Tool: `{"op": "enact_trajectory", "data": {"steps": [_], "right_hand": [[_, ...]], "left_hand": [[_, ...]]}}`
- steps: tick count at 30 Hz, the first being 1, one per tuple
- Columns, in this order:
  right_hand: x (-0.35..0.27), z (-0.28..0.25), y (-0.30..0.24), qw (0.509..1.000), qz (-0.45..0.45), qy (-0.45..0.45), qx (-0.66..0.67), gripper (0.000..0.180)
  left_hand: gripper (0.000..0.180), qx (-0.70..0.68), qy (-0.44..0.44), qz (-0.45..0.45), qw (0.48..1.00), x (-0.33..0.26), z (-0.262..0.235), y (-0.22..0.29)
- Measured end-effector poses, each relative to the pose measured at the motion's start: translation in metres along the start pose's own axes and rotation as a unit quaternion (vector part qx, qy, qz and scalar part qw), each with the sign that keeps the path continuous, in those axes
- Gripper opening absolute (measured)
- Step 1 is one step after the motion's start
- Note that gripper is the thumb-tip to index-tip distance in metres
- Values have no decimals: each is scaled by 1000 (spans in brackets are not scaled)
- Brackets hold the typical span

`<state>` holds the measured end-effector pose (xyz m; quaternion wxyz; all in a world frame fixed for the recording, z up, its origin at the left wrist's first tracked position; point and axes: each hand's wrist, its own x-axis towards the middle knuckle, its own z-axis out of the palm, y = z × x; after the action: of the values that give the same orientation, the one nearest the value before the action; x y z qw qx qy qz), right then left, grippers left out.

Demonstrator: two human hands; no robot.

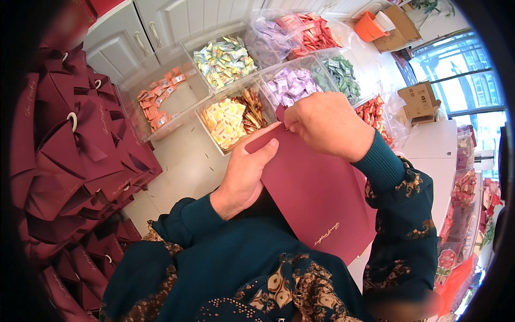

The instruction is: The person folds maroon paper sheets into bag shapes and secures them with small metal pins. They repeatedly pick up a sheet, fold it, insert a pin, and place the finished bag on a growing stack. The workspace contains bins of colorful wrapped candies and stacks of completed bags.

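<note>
Between my hands a burgundy folding gift box (316, 193) with gold lettering is held at a slant, looking mostly flat. My left hand (244, 174) grips its left edge, the thumb lying on the face and the fingers hidden behind. At the top corner my right hand (330, 123) is closed in a pinch on the box's edge; a small burgundy flap (280, 111) sticks up beside its fingers. Just past the hands are a bin of yellow packets (224, 126) with brown-gold packets (251, 110), and purple packets (292, 83).
Finished-looking burgundy boxes (88, 145) with white rings are stacked at the left. Farther bins hold orange packets (158, 96), yellow-green packets (225, 61), green packets (343, 78) and red packets (316, 35). A cardboard box (421, 102) and an orange bucket (369, 27) stand at the right.
</note>
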<state>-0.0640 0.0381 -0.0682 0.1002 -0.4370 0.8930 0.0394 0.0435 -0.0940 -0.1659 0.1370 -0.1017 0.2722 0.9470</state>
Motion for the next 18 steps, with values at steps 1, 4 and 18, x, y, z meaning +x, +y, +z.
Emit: {"op": "enact_trajectory", "data": {"steps": [1, 4, 18], "right_hand": [[0, 1, 2, 1000, -4, -2, 8, 8], [2, 3, 6, 1000, -13, -13, 14, 9], [7, 13, -44, 988, 28, -37, -149, 6]], "left_hand": [[39, -10, -1, -8, 1000, 0, 0, 1], [39, -34, -5, -27, 999, 1, -2, 3], [35, -62, 21, -39, 997, 9, -3, 2]]}}
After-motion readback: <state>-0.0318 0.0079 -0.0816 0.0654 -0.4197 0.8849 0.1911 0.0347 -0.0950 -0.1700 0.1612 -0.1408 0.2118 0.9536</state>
